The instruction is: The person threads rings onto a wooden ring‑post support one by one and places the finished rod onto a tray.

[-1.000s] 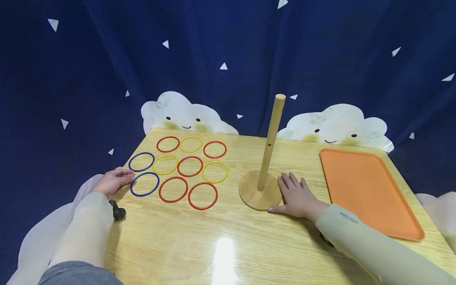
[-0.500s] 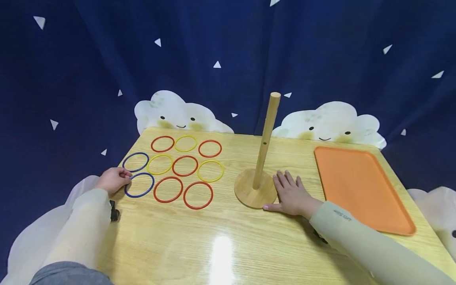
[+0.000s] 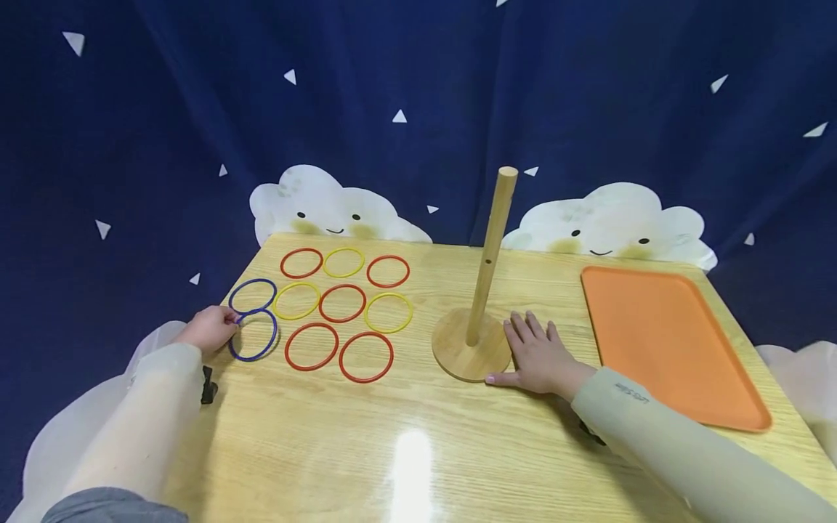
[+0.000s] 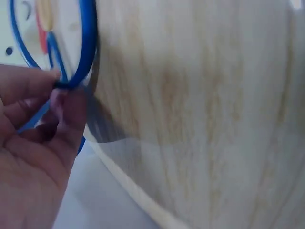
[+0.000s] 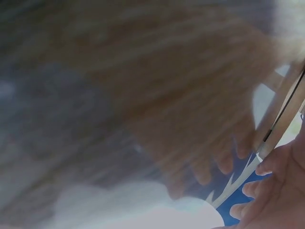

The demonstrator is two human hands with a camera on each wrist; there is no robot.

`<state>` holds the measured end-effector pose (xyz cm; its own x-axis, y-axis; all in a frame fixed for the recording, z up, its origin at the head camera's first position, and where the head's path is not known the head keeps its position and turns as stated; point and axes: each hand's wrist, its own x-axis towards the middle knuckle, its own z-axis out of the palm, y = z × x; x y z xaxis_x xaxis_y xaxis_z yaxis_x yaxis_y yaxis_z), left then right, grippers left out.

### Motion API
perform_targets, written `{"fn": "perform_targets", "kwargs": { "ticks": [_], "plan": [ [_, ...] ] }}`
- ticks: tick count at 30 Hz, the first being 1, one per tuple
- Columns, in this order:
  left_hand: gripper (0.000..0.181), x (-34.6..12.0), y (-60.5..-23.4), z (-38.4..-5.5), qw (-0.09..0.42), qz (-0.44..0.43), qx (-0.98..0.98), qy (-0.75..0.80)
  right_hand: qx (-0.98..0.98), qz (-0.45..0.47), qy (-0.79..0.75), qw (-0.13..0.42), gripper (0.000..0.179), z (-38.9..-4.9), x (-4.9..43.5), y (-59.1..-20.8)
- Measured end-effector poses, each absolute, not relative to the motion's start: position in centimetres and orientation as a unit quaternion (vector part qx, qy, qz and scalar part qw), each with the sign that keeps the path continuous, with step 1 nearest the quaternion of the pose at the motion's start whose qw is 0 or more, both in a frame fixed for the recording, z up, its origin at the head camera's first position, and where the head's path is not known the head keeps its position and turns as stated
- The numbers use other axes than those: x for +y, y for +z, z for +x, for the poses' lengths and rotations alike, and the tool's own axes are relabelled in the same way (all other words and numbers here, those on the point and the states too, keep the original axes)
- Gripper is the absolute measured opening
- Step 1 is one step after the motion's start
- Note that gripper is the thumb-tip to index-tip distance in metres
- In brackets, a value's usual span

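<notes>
In the head view my left hand (image 3: 208, 329) pinches the left side of a thin blue ring (image 3: 276, 334) between thumb and fingertips. The ring tilts, its far side raised and overlapping a second blue ring (image 3: 257, 280) behind it. The left wrist view shows the blue ring (image 4: 88, 38) caught at the fingertips. My right hand (image 3: 539, 363) lies with fingers spread and straight at the right edge of the round wooden base (image 3: 458, 356). From that base rises an upright wooden pole (image 3: 490, 254) with no ring on it.
Several red and yellow rings lie flat in rows right of the blue ones, among them a red ring (image 3: 367, 333) and a yellow ring (image 3: 389, 294). An orange tray (image 3: 670, 345) sits on the right of the wooden table (image 3: 314, 450). A dark blue curtain (image 3: 366, 145) hangs behind.
My left hand has reached slightly forward to the nearer blue ring, gripped it and tipped up its far side. The right hand stays beside the base. The head view has shifted slightly.
</notes>
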<state>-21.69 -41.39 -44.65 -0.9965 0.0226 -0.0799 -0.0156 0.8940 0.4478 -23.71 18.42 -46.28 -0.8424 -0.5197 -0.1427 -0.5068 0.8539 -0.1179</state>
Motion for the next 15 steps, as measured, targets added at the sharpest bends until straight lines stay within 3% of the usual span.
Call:
{"fn": "perform_targets", "kwargs": {
  "ticks": [8, 15],
  "plan": [
    [0.020, -40.7, -44.3, -21.3, 0.091, -0.021, 0.871, 0.482, 0.959, -0.274, -0.031, 0.070, 0.117, -23.9, 18.7, -46.4],
    [0.010, -38.8, -42.7, -21.7, 0.040, -0.021, 0.772, 0.634, 0.961, -0.261, -0.025, 0.084, 0.116, -23.6, 18.5, -46.4]
  ]
}}
